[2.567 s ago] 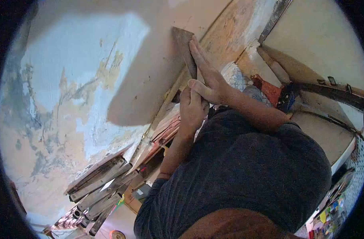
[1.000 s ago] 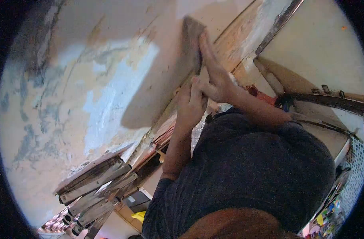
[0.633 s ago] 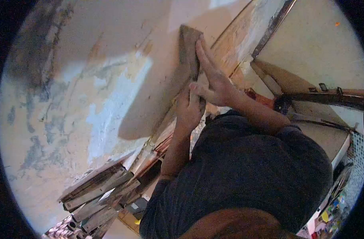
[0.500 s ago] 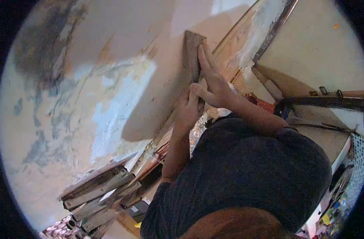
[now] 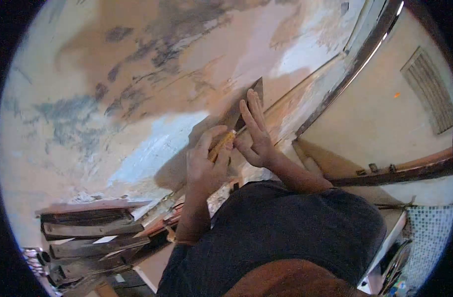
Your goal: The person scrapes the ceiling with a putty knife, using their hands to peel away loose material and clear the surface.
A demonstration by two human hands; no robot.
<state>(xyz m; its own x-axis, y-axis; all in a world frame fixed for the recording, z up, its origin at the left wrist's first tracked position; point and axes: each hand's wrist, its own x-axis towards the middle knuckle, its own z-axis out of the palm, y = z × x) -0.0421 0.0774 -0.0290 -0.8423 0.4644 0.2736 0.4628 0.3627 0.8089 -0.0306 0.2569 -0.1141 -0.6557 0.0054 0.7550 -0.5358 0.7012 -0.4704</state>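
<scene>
Scraper: (image 5: 221, 147) by the wall (image 5: 137, 171), near its long edge, the dark blade slanting up toward that edge; blade-to-wall contact cannot be told.
Left hand: (image 5: 206, 161) partly curled, holding the yellowish handle between thumb and fingers.
Right hand: (image 5: 258, 138) mostly open, fingers extended along the blade, thumb bent near the handle.
Wall surface: patchy, with pale blue, tan and dark areas.
Beside the wall: long worn bars (image 5: 95, 230), stacked near its lower edge.
Opposite side: ribbed panel (image 5: 427, 91).
</scene>
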